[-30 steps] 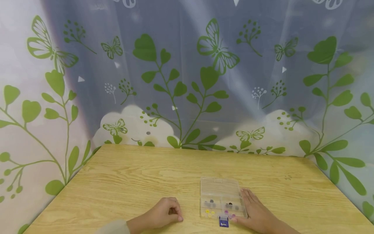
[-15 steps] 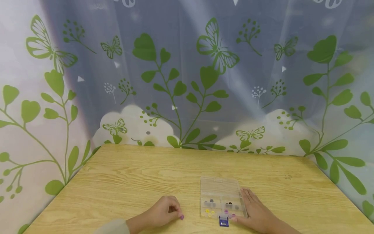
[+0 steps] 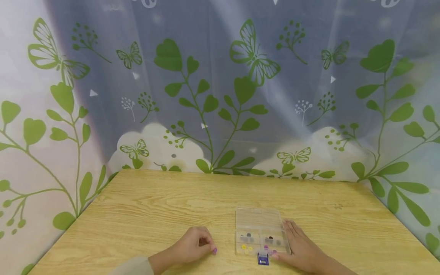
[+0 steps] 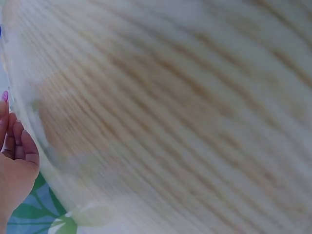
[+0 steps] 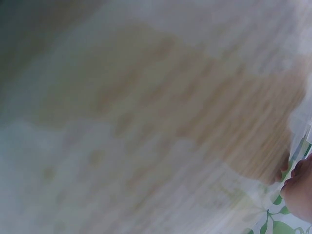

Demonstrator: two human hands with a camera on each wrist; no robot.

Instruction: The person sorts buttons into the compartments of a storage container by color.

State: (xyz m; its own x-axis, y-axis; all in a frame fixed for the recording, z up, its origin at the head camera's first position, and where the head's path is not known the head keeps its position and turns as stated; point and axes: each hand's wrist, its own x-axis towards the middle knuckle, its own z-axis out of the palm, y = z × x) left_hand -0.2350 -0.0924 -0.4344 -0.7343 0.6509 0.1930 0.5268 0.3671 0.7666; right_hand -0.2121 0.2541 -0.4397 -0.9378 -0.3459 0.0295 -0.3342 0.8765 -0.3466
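Between thumb and fingertips, my left hand (image 3: pixel 192 245) pinches a small purple button (image 3: pixel 214 250). The button's holes show faintly at the edge of the left wrist view. To the right of that hand a clear plastic compartment box (image 3: pixel 236 241) lies on the table, its lid (image 3: pixel 258 218) laid back and a blue latch (image 3: pixel 262 259) at its front. My right hand (image 3: pixel 304 250) rests against the box, straight fingers along its right side and thumb at the front edge. Yellow buttons (image 3: pixel 244 247), purple buttons (image 3: pixel 266 247) and dark buttons (image 3: pixel 270 238) lie in separate compartments.
The wood-grain table (image 3: pixel 154 202) stretches away behind both hands. A curtain (image 3: pixel 220 95) printed with leaves and butterflies hangs at its back and sides. Farther right, a faint small mark (image 3: pixel 338 206) shows on the tabletop.
A purple button has come into sight at my left fingertips, and that hand has lifted slightly. My right hand and the box have stayed in place.
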